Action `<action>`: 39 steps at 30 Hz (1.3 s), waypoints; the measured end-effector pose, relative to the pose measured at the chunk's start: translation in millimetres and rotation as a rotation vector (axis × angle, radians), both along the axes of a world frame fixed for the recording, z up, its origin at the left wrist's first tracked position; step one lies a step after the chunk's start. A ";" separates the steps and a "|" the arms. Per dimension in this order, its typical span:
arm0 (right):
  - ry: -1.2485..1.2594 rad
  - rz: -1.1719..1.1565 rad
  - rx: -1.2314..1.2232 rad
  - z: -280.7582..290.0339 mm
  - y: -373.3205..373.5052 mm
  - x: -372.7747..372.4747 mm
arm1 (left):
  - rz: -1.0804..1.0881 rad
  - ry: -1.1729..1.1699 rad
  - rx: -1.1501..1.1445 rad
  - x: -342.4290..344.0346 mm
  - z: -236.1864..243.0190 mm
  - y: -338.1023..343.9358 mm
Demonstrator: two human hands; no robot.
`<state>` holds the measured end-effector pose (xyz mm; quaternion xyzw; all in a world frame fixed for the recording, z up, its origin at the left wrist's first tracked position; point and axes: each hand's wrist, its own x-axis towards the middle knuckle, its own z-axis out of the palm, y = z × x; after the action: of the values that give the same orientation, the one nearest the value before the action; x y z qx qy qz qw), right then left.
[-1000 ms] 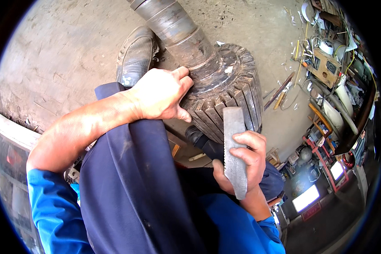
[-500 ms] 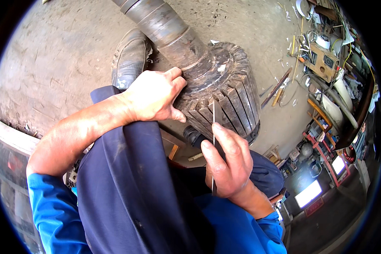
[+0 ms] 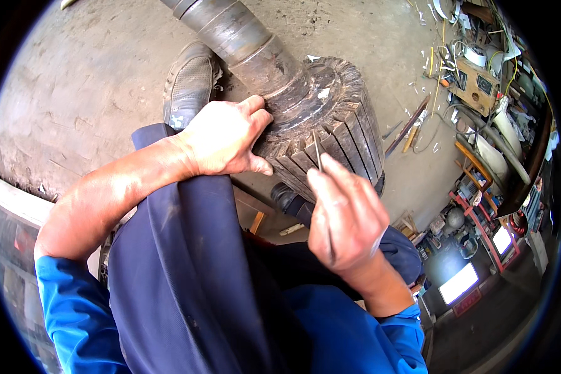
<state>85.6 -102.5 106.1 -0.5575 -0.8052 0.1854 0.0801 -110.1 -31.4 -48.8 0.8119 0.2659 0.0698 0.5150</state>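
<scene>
A slotted motor armature (image 3: 353, 132), dark and grimy, stands tilted between my legs, its stepped steel shaft (image 3: 230, 34) running up to the far left. My left hand (image 3: 224, 138) grips the near-left rim of its core, fingers curled over the end and thumb down the side. In my right hand (image 3: 348, 218) is a thin, flat metal strip (image 3: 318, 149), pinched between thumb and fingers. Its tip meets the slots at the top edge of the core; the rest is mostly hidden by the hand. A pale scrap (image 3: 323, 93) lies on the end face.
My shoe (image 3: 190, 81) is beside the shaft. Long sticks and tools (image 3: 411, 124) lie on the concrete floor at the right. Beyond are a wooden box (image 3: 474, 84), cables and paper scraps. A glass-sided cabinet (image 3: 19, 199) stands at the left edge.
My right hand has turned and shifted slightly right, tilting the metal strip, whose lower part no longer shows below the hand. My left hand keeps its grip on the armature.
</scene>
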 end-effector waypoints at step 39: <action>0.183 -0.069 -0.404 33.5 38.6 35.7 | 0.007 -0.048 -0.015 3.4 -3.1 -0.1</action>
<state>121.3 -63.9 139.6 -0.5703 -0.7215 0.3900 0.0461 -106.7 -31.5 -51.9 0.8052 0.2568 0.0894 0.5270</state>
